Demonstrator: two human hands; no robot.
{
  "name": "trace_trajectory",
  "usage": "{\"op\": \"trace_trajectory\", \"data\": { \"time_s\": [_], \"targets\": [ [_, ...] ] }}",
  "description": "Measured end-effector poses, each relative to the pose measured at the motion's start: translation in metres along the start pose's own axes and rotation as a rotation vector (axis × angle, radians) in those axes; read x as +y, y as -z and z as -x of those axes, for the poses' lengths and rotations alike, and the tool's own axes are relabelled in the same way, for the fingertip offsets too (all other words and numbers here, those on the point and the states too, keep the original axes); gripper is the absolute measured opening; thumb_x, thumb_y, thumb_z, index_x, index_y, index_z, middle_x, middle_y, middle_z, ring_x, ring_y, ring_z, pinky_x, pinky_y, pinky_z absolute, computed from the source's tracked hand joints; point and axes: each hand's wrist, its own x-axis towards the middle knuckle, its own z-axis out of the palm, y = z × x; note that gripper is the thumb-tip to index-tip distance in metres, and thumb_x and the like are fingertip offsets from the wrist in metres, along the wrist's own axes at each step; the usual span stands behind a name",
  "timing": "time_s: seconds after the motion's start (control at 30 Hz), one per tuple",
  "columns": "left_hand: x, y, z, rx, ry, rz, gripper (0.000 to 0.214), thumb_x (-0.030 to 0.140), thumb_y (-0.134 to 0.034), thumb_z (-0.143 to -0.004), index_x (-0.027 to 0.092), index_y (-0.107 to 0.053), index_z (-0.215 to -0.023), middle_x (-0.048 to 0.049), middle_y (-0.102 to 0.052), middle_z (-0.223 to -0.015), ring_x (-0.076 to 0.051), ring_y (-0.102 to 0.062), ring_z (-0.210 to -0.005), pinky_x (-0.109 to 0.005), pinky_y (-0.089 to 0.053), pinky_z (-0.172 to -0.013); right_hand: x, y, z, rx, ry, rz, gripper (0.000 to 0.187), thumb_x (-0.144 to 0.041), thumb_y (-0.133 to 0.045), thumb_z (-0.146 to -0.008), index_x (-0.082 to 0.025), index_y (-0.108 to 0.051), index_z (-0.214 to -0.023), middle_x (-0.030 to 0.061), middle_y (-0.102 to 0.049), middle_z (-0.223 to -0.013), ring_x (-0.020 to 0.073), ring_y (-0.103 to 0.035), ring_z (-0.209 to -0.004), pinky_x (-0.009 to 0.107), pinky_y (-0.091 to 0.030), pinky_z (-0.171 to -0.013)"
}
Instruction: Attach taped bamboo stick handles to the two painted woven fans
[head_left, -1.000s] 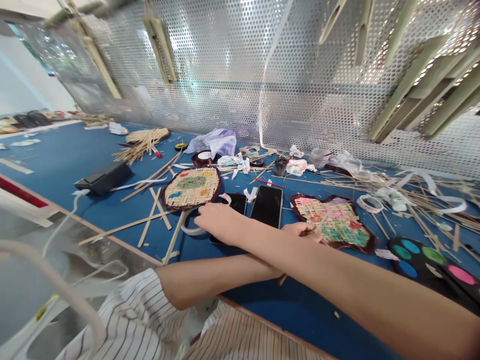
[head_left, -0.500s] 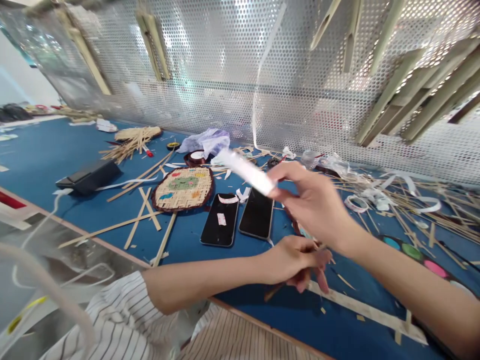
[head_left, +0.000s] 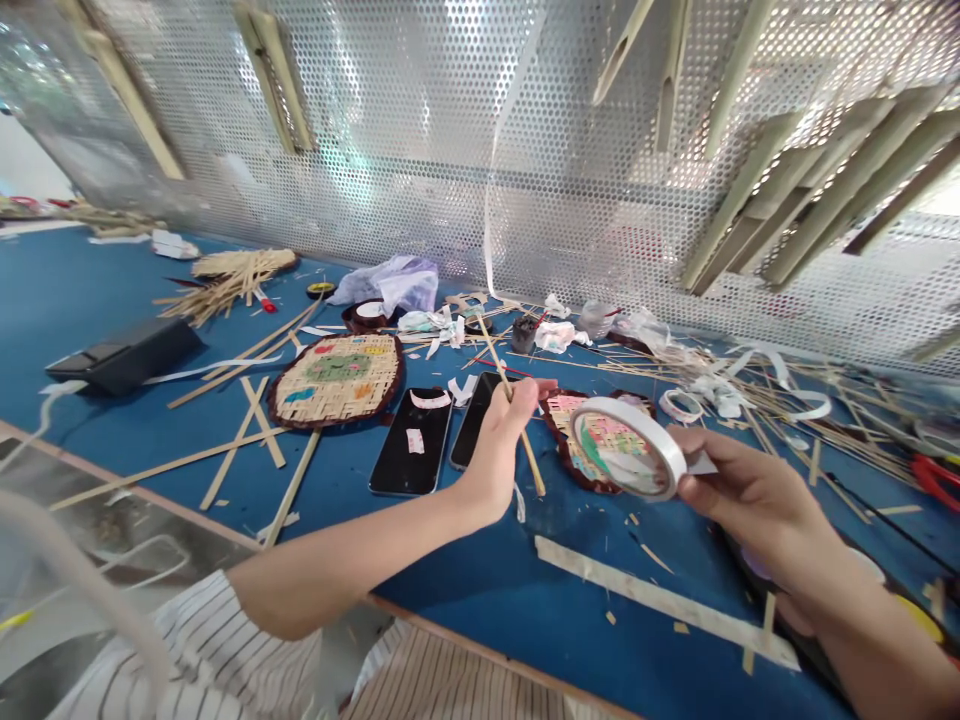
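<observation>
Perforated metal sheeting [head_left: 420, 150] fills the far side of a blue worktable [head_left: 90, 290], with pale bamboo strips hanging against it. Loose bamboo strips [head_left: 825, 400] lie in a tangle towards the right of the table, and a long flat strip [head_left: 660, 600] lies near its front edge. Two woven bamboo mats with dark rims and patches of colour lie on the blue surface: one at centre left [head_left: 337, 380], the other [head_left: 562, 420] partly behind the raised tape. Between them are two black smartphones, the nearer [head_left: 411, 440] with bits of white paper on its screen and the other [head_left: 472, 420] just beside it.

Both hands are raised above the table. The right hand [head_left: 750, 490] has its fingers closed on the edge of a roll of white tape [head_left: 670, 450], held up on its side over the second mat, with a short pale end showing at the fingers. The left hand [head_left: 501, 440] pinches a thin bamboo strip [head_left: 534, 470] between thumb and fingers, its ends sticking out above and below the grip.
</observation>
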Motion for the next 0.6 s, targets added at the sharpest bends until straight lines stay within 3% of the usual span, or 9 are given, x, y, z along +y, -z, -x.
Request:
{"op": "trace_trajectory", "data": {
  "time_s": [0.07, 0.13, 0.23, 0.37, 0.47, 0.53, 0.57, 0.6],
  "targets": [
    [0.001, 0.001, 0.0, -0.17, 0.025, -0.004, 0.022, 0.04, -0.063, -0.083, 0.018, -0.059, -0.087, -0.0042, -0.063, -0.1, -0.018, -0.056, -0.104, -0.028, -0.039, -0.092, 0.003, 0.003, 0.001, -0.083, -0.095, -0.136, 0.017, -0.043, -0.07, -0.074, -0.027, -0.067, -0.079, 0.0019, -0.067, -0.081, 0.019, -0.062, -0.076, 0.028, -0.051, -0.069],
    [0.001, 0.002, 0.0, -0.32, 0.119, 0.018, 0.024, 0.035, -0.067, -0.08, 0.019, -0.05, -0.075, -0.0007, -0.062, -0.083, -0.015, -0.06, -0.089, -0.028, -0.042, -0.085, 0.003, 0.004, 0.0, -0.125, -0.132, -0.228, 0.019, -0.042, -0.073, -0.071, -0.024, -0.068, -0.076, 0.002, -0.066, -0.077, 0.0174, -0.061, -0.071, 0.026, -0.051, -0.065],
    [0.002, 0.001, -0.001, -0.454, 0.239, 0.104, 0.035, 0.029, -0.069, -0.079, 0.02, -0.037, -0.068, 0.0023, -0.059, -0.068, -0.014, -0.062, -0.07, -0.028, -0.045, -0.074, 0.005, 0.002, -0.003, -0.082, -0.156, -0.314, 0.022, -0.043, -0.073, -0.071, -0.027, -0.067, -0.085, -0.0001, -0.066, -0.077, 0.016, -0.062, -0.071, 0.025, -0.052, -0.065],
    [0.003, -0.002, -0.002, -0.397, 0.386, 0.258, 0.041, 0.021, -0.076, -0.071, 0.018, -0.035, -0.067, 0.0006, -0.062, -0.074, -0.012, -0.064, -0.063, -0.025, -0.046, -0.065, 0.01, 0.006, -0.012, 0.172, -0.188, -0.046, 0.034, -0.054, -0.063, -0.076, -0.028, -0.066, -0.097, 0.0016, -0.07, -0.08, 0.0214, -0.067, -0.075, 0.035, -0.055, -0.068],
    [0.003, -0.004, -0.002, -0.312, 0.48, 0.366, 0.039, 0.011, -0.077, -0.067, 0.017, -0.038, -0.068, 0.0007, -0.061, -0.078, -0.009, -0.062, -0.061, -0.022, -0.047, -0.062, 0.017, 0.034, -0.022, 0.479, -0.141, 0.258, 0.031, -0.054, -0.066, -0.073, -0.029, -0.068, -0.091, 0.0031, -0.07, -0.084, 0.0302, -0.066, -0.089, 0.05, -0.05, -0.087],
    [0.003, -0.005, -0.002, -0.282, 0.525, 0.433, 0.033, 0.006, -0.073, -0.069, 0.016, -0.042, -0.069, 0.0006, -0.058, -0.077, -0.008, -0.06, -0.061, -0.02, -0.047, -0.06, 0.025, 0.067, -0.031, 0.629, -0.105, 0.414, 0.027, -0.051, -0.063, -0.077, -0.034, -0.067, -0.097, 0.0028, -0.067, -0.105, 0.0377, -0.053, -0.116, 0.059, -0.032, -0.104],
    [0.004, -0.005, -0.002, -0.277, 0.542, 0.469, 0.029, 0.004, -0.071, -0.072, 0.015, -0.044, -0.069, 0.0005, -0.056, -0.076, -0.007, -0.058, -0.06, -0.019, -0.047, -0.06, 0.029, 0.086, -0.036, 0.671, -0.09, 0.471, 0.034, -0.047, -0.07, -0.072, -0.037, -0.064, -0.104, -0.0001, -0.059, -0.123, 0.0404, -0.037, -0.131, 0.06, -0.02, -0.11],
    [0.005, -0.005, -0.002, -0.278, 0.557, 0.505, 0.025, 0.002, -0.067, -0.074, 0.014, -0.045, -0.068, 0.0004, -0.054, -0.075, -0.005, -0.056, -0.058, -0.018, -0.047, -0.059, 0.034, 0.103, -0.041, 0.691, -0.056, 0.54, 0.06, -0.039, -0.082, -0.058, -0.039, -0.059, -0.113, -0.0038, -0.046, -0.14, 0.0417, -0.013, -0.141, 0.058, -0.011, -0.114]
  ]
}}
